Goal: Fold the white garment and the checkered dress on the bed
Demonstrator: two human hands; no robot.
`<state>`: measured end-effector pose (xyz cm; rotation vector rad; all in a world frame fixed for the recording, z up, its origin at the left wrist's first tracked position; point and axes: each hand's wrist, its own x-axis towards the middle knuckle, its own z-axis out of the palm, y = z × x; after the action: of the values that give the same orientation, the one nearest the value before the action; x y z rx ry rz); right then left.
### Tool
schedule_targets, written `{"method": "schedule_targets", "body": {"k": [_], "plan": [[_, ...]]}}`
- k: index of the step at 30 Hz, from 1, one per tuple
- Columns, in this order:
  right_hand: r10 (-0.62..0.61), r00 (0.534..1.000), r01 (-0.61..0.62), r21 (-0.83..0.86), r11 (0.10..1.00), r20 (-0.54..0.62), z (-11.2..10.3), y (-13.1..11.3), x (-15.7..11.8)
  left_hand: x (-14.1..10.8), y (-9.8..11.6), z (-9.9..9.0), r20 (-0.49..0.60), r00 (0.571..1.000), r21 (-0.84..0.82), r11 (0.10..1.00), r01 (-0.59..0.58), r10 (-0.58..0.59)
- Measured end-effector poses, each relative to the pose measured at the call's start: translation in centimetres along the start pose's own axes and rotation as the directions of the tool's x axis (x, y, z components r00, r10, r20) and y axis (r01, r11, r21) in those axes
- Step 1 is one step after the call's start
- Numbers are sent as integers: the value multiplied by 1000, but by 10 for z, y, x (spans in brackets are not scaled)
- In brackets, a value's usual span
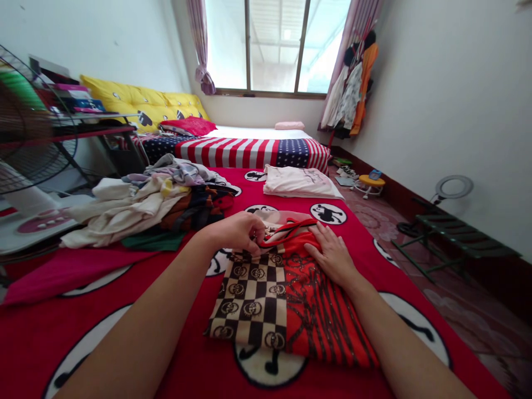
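A folded shirt [266, 299], half tan-and-black checkered and half red with dark scribbled lines, lies flat on the red blanket [187, 343] in front of me. At its far edge, my left hand [239, 231] pinches the shirt's neckline between curled fingers and thumb. My right hand [332, 255] rests flat on the red half near the collar, fingers stretched out. Beyond the shirt lies a folded white garment [301, 182]. To the left is a loose heap of clothes [145, 205] in white, grey, brown and green.
A fan [31, 122] stands at the left beside a desk with boxes. Farther back is a bed with a flag-patterned cover [233, 152]. On the right floor are a dark green folding rack [457, 235], a ring light [454, 187] and a yellow stool [371, 182].
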<state>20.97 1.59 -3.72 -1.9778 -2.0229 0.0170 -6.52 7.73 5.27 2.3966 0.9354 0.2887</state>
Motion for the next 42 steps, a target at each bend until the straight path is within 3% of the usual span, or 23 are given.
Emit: {"method": "schedule_targets", "body": {"k": [4, 7, 10, 12, 15, 18, 20, 23, 26, 29, 32, 35, 39, 42], "plan": [[5, 1000, -5, 8, 1000, 6, -1, 0, 0, 0, 0, 0, 15, 1000, -27, 1000, -1, 1], [7, 1000, -7, 12, 1000, 12, -2, -1, 0, -1, 1, -1, 121, 992, -69, 997, -28, 36], [12, 1000, -12, 20, 1000, 19, -2, -2, 0, -3, 3, -2, 211, 977, 5, 1000, 12, -12], [18, 1000, -18, 25, 1000, 21, -3, -2, 0, -5, 5, -3, 210, 976, 79, 996, 43, -59], [22, 1000, -23, 34, 999, 21, -3, -2, -1, -7, 4, -8, 107, 990, 97, 992, 84, -94], [22, 1000, -23, 41, 999, 18, -2, -2, -1, -7, -4, -14, -135, 981, 73, 986, 151, -141], [22, 1000, -23, 42, 999, 16, -2, -1, -1, -5, -13, -14, -339, 921, 94, 968, 234, -190], [21, 1000, -21, 37, 999, 14, -2, -1, 0, 1, -23, -6, -584, 772, 134, 907, 398, -252], [11, 1000, -11, 31, 999, 10, -2, -1, 0, 6, -31, 5, -701, 668, 159, 858, 489, -251], [-3, 1000, 3, 22, 1000, 1, -2, -1, -1, 10, -37, 11, -731, 628, 74, 884, 461, -266], [-4, 1000, 4, 21, 1000, 1, -2, -1, -1, 11, -39, 8, -618, 682, -228, 919, 320, -391], [-4, 1000, 4, 16, 1000, 1, -2, -1, -1, 8, -40, 4, -418, 770, -472, 839, 269, -482], [-4, 1000, 4, 17, 1000, -1, -2, -1, -1, 4, -41, 2, -282, 837, -434, 840, 325, -469], [6, 1000, -7, 27, 1000, 10, -2, -1, -1, 6, -40, 5, -286, 861, -468, 845, 258, -421]]}}
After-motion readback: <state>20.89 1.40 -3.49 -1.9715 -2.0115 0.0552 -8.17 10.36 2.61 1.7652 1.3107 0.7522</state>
